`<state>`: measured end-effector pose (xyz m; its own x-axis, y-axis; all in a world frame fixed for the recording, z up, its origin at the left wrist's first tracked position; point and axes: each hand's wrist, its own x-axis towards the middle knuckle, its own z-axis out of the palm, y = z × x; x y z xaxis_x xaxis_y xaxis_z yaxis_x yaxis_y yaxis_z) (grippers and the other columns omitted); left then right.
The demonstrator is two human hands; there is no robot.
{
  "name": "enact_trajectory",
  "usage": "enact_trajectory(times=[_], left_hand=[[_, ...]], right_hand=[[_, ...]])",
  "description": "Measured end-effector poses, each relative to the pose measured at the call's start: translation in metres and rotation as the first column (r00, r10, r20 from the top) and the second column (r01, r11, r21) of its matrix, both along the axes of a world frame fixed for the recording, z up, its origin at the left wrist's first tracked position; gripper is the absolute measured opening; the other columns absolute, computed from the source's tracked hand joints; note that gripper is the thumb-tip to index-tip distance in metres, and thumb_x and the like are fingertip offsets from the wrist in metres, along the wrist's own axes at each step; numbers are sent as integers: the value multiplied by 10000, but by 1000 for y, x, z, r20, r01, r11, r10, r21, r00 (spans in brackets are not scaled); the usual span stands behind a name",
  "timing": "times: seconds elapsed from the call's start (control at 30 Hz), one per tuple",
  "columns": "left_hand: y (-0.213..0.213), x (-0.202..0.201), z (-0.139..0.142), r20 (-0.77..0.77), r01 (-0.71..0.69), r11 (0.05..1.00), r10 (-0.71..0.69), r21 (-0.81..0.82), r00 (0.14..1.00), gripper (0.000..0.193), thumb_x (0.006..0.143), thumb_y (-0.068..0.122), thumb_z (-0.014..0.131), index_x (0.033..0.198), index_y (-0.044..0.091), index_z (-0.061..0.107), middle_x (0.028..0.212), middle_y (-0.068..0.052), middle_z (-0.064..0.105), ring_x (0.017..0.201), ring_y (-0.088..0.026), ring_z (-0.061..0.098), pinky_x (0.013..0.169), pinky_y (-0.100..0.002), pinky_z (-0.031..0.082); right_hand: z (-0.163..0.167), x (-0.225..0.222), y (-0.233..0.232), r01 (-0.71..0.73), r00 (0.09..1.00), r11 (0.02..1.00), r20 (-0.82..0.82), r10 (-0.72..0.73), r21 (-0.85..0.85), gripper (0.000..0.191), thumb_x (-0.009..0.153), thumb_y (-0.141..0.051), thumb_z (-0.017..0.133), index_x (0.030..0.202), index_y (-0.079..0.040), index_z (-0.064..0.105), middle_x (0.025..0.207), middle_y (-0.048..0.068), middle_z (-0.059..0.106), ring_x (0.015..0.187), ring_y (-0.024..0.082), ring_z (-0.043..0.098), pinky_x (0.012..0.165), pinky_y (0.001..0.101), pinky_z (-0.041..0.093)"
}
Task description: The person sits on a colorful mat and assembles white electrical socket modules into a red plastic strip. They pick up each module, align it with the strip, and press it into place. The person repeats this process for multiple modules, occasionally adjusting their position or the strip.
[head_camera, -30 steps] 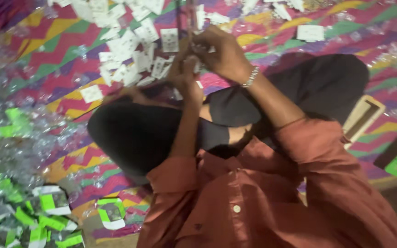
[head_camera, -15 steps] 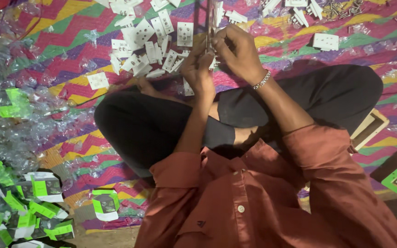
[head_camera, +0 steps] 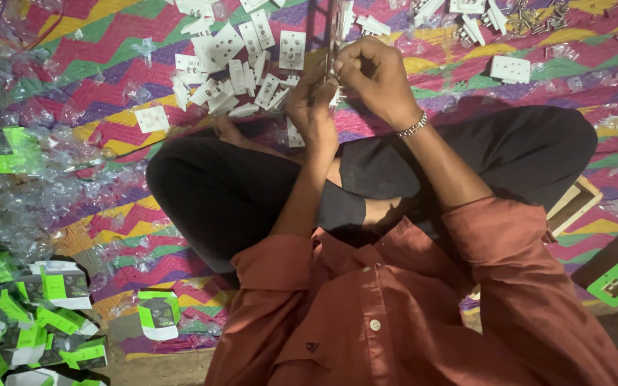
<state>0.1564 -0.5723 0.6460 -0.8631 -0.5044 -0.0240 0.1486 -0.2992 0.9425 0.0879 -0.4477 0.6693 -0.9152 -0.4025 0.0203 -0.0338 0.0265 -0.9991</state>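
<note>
I see a bright zigzag-striped mat (head_camera: 94,43) strewn with white socket plates (head_camera: 252,64) (clear wrappers (head_camera: 44,193) and green-and-white boxes (head_camera: 59,286) heaped beside it), where my left hand (head_camera: 314,107) and right hand (head_camera: 373,78) together clasp a thin metal tool (head_camera: 335,28) above crossed legs.

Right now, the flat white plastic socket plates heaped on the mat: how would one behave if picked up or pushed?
The flat white plastic socket plates look stiff and probably light. Flat, so unlikely to roll. Loosely overlapped on the colourful zigzag woven mat, so pushing one would likely shift its neighbours.
</note>
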Motion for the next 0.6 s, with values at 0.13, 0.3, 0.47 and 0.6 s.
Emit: enact_trajectory(times=[0.13,0.3,0.47,0.6], left_hand=[[-2,2,3,18,-12,1000,12,-20,1000,319,908,46,639,1197,-61,722,1005,-64,706,870,-113,603,798,-263,484],[-2,7,4,131,1,990,-19,138,991,297,917,70,657,1177,-65,704,863,-65,649,624,-102,446,560,-254,347],[-7,13,-7,-16,127,984,-126,127,992,244,960,115,656,1176,0,648,1020,-39,694,902,-91,623,839,-250,500],[-8,11,-21,61,134,989,-138,59,989,163,994,18,644,1147,-38,656,1021,-57,684,908,-103,606,846,-279,492]], right_hand=[[-3,0,-3,-47,995,990,79,57,-131,56,1041,-3,680,1076,33,657,977,17,697,857,60,663,754,228,565],[-2,5,0,-52,994,986,89,67,-156,97,1019,36,715,1086,30,646,982,10,678,883,55,648,774,228,549],[0,10,4,-62,995,986,70,73,-154,175,994,52,720,1145,27,636,1018,-6,654,897,42,611,792,218,528],[0,11,2,27,991,999,135,-23,-27,132,996,0,672,1126,13,656,964,3,644,826,43,603,720,220,512]])
